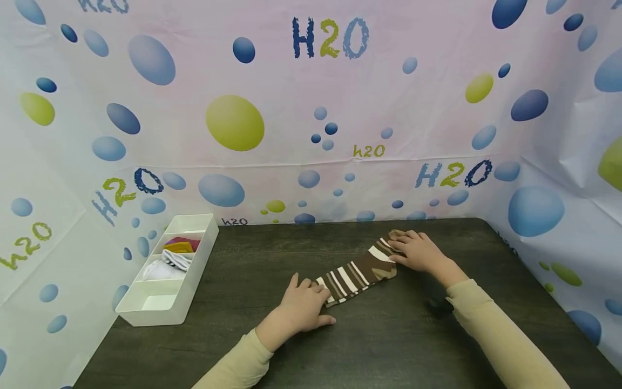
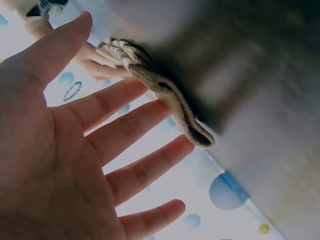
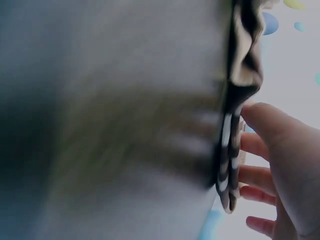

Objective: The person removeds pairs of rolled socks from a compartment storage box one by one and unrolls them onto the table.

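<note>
Clearly, the striped sock (image 1: 352, 275) lies flat and slantwise across the middle of the tabletop (image 1: 262, 248), cuff toward the left, toe toward the right. It looks like soft, light knit, so it should bend and bunch easily, grip the skin rather than slide, and survive any pressing; its likely trouble is rumpling or layers shifting apart. The cuff edge seems the best place for a pinch, with the toe as a second hold, since lifting by the middle would probably let both ends droop. The left hand (image 1: 303, 305) is not grasping: its fingers are extended and their tips touch the cuff. The right hand (image 1: 419, 252) rests at the toe with loosely extended fingers, not clenched. Farther off, at the tabletop's left, stands a white box (image 1: 191, 294) with red and yellow cloths (image 1: 181, 246) in one compartment and white cloths (image 1: 164, 270) in the next one nearer the person
</note>
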Tool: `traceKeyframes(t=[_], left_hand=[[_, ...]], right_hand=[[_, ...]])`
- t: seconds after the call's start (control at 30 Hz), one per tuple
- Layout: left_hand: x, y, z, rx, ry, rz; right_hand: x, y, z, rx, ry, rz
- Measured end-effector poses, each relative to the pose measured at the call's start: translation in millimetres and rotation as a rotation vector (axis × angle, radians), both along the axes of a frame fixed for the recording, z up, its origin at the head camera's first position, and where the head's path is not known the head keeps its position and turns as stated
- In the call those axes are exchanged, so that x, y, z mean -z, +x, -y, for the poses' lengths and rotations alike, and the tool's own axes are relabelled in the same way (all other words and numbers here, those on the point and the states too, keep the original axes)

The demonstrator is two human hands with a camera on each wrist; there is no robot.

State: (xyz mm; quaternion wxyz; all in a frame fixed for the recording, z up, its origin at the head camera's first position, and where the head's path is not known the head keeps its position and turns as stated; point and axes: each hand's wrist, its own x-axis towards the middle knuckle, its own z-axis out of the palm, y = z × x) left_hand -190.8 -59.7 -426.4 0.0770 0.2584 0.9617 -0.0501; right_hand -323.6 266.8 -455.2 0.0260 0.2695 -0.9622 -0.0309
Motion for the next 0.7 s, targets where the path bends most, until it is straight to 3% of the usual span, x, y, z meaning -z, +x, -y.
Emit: traceKeyframes(t=[0.2,0.47,0.7], left_hand=[[0.7,-12.9,4.5,-0.052,0.018,0.015],[-0.5,-26.9,3.9,-0.121,0.019,0.043],[3.4,-35.9,-3.6,-0.139,-0.032,0.027]], right_hand=[[0.4,6.4,-15,-0.08,0.027,-0.1],[-1.2,16.5,-29,-0.086,-0.022,-0.041],[-1.0,39.6,-38,-0.048,-0.08,-0.009]])
